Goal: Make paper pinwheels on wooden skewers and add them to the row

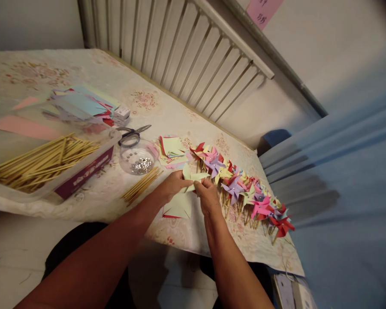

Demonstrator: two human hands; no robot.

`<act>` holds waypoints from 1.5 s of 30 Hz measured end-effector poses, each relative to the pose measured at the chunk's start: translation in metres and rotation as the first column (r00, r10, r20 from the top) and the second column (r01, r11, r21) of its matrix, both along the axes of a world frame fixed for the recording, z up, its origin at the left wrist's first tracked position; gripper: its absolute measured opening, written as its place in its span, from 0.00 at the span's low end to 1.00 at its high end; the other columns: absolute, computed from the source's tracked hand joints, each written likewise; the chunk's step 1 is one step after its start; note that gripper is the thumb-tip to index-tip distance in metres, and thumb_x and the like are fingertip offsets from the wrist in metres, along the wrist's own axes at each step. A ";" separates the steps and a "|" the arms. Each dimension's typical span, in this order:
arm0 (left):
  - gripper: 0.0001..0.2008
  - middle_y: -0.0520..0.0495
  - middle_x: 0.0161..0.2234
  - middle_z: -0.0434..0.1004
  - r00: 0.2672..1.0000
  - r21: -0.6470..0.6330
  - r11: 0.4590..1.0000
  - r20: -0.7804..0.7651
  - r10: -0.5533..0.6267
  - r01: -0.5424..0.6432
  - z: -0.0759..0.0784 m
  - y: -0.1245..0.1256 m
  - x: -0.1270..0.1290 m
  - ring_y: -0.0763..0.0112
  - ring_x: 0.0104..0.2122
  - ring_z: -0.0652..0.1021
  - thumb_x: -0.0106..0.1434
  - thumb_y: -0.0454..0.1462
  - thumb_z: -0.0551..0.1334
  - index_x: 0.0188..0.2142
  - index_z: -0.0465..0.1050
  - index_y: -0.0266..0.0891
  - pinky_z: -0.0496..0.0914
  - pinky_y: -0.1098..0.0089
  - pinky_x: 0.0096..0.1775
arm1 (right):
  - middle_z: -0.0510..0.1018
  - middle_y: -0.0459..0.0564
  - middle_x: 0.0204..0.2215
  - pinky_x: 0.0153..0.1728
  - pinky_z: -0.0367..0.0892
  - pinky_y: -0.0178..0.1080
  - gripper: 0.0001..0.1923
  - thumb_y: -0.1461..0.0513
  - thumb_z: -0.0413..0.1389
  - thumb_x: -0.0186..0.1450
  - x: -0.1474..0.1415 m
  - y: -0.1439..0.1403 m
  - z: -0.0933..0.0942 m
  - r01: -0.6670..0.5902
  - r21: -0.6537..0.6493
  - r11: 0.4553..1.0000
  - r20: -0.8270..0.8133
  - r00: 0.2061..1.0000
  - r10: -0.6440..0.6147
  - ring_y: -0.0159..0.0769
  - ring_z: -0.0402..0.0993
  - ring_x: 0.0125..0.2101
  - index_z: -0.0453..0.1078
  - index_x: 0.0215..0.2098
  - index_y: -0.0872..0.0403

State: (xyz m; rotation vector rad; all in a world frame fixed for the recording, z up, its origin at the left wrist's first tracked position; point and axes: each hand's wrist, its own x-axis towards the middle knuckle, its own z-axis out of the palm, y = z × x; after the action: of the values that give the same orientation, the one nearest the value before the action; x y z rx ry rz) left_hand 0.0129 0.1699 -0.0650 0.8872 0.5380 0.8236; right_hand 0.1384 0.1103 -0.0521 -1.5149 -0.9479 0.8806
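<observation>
Between my two hands is a pale green paper pinwheel (190, 175) with its blades folded inward. My left hand (174, 185) pinches it from the left. At its right side the fingers of my right hand (207, 191) are closed on the paper near the middle. Whether a pin is in the fingers is hidden. Just below lies a small stack of cut paper squares (177, 207), pale green on top with red beneath. A bundle of thin wooden sticks (141, 185) rests left of my left hand. Finished pinwheels (234, 189) on sticks lie in a row to the right.
A clear round dish (140, 161) holds small silvery pieces. Behind it are scissors (131, 134) and more paper squares (172, 148). A plastic box (83, 171) of sticks stands left, with coloured paper (86, 103) and a small box (121, 113) behind. A blue curtain (324, 180) hangs right.
</observation>
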 end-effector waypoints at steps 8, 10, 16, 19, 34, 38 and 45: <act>0.24 0.45 0.31 0.80 0.999 -0.048 0.998 -0.002 0.040 -0.040 -0.002 0.002 0.000 0.64 0.31 0.78 0.43 0.38 0.70 0.41 0.76 0.32 0.70 0.67 0.35 | 0.76 0.44 0.25 0.31 0.64 0.34 0.11 0.57 0.62 0.53 0.001 -0.009 0.004 -0.058 0.013 0.998 -0.100 0.993 0.059 0.31 0.68 0.25 0.74 0.33 0.54; 0.24 0.46 0.30 0.80 0.998 -0.069 0.996 0.032 0.055 -0.053 -0.003 0.003 0.000 0.64 0.31 0.78 0.43 0.38 0.70 0.41 0.76 0.32 0.70 0.66 0.35 | 0.78 0.45 0.28 0.34 0.66 0.36 0.13 0.59 0.62 0.52 0.001 -0.013 0.005 -0.056 0.029 0.998 -0.102 0.993 0.058 0.32 0.72 0.28 0.75 0.36 0.53; 0.21 0.47 0.25 0.79 0.998 -0.116 0.993 0.048 0.027 -0.021 -0.009 0.003 0.002 0.65 0.27 0.77 0.43 0.37 0.69 0.39 0.76 0.31 0.70 0.67 0.32 | 0.76 0.44 0.23 0.31 0.65 0.35 0.08 0.60 0.58 0.54 -0.001 -0.013 -0.004 0.067 0.062 0.996 0.127 0.989 -0.075 0.33 0.71 0.25 0.73 0.33 0.53; 0.18 0.49 0.24 0.78 0.998 -0.128 0.992 0.054 0.015 -0.008 -0.014 0.002 0.003 0.67 0.26 0.77 0.44 0.36 0.67 0.37 0.76 0.34 0.70 0.68 0.32 | 0.74 0.43 0.20 0.28 0.64 0.35 0.06 0.59 0.55 0.56 -0.006 -0.012 -0.006 0.137 0.059 0.989 0.289 0.946 -0.148 0.34 0.69 0.23 0.72 0.28 0.53; 0.09 0.52 0.21 0.75 0.999 -0.142 0.990 0.043 -0.018 0.024 -0.020 0.002 0.006 0.72 0.22 0.74 0.44 0.35 0.65 0.28 0.73 0.35 0.66 0.72 0.27 | 0.72 0.43 0.17 0.27 0.57 0.35 0.12 0.61 0.49 0.63 -0.017 -0.016 -0.008 0.177 0.050 0.983 0.590 0.789 -0.173 0.34 0.68 0.20 0.68 0.22 0.50; 0.09 0.52 0.22 0.76 0.999 -0.141 0.990 0.051 -0.015 0.022 -0.017 0.001 0.005 0.72 0.22 0.74 0.44 0.34 0.64 0.29 0.74 0.36 0.67 0.72 0.28 | 0.72 0.43 0.17 0.27 0.58 0.35 0.13 0.61 0.47 0.63 -0.016 -0.017 -0.009 0.168 0.037 0.985 0.605 0.781 -0.156 0.35 0.68 0.21 0.68 0.23 0.50; 0.13 0.52 0.25 0.78 0.997 -0.146 0.989 0.072 0.038 -0.027 -0.017 0.003 0.004 0.70 0.24 0.76 0.45 0.34 0.65 0.33 0.76 0.38 0.69 0.70 0.31 | 0.79 0.53 0.39 0.39 0.65 0.39 0.17 0.59 0.52 0.60 -0.013 -0.024 -0.010 0.142 0.176 0.974 0.629 0.745 -0.222 0.39 0.74 0.36 0.73 0.45 0.56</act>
State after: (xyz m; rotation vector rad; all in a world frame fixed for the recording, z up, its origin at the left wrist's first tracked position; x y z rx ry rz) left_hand 0.0171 0.1727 -0.0823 0.7127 0.5408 0.8334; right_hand 0.1253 0.0863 -0.0625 -1.8099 -1.2861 0.1250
